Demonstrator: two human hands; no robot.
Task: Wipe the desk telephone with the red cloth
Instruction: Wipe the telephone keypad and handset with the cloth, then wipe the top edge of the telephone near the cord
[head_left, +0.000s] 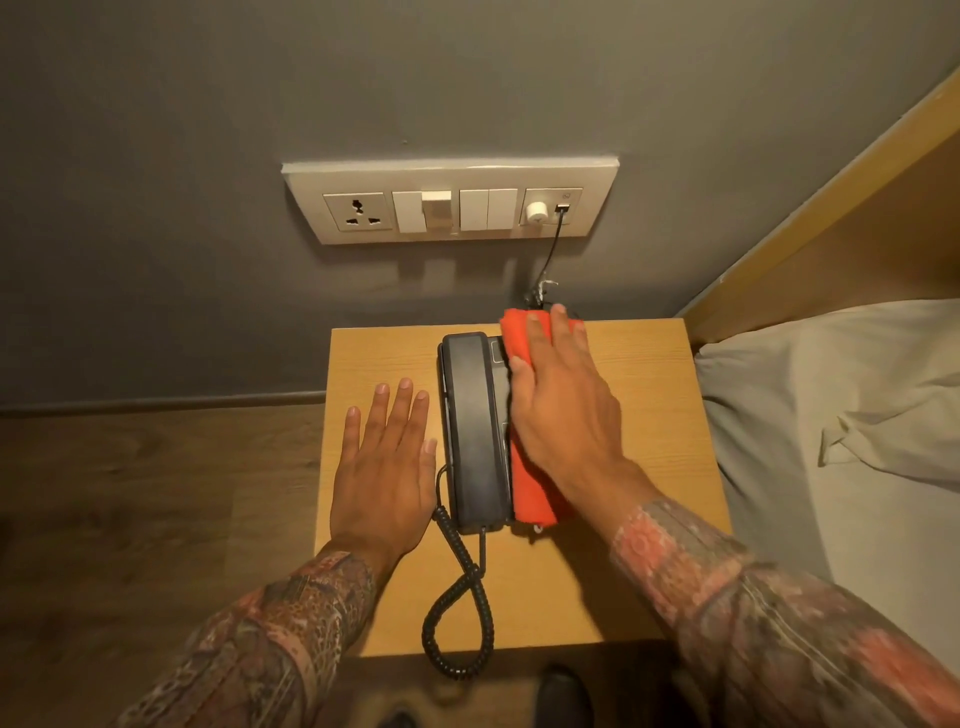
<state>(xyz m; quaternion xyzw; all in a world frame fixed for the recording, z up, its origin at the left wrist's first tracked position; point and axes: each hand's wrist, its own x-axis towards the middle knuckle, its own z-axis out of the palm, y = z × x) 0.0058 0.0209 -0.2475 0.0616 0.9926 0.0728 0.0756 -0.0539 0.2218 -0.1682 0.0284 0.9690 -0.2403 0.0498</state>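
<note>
The red cloth (530, 467) was pressed flat under the right hand (563, 410) on the right half of the black desk telephone (475, 431), which stood on the wooden bedside table (649, 415), while the left hand (384, 467) was laid open, fingers spread, left of the handset (474, 415).

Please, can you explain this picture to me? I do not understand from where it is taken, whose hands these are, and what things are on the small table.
There is one picture, taken by a camera worn on a person's head, looking forward and down, so the two arms belong to that person. No machine is involved. On the small wooden table stands a dark desk telephone, its coiled cord hanging over the front edge. The right hand presses a red cloth flat on the right part of the telephone. The left hand lies open on the table beside the phone and holds nothing. Behind, a switch panel is on the grey wall; a bed is on the right.
</note>
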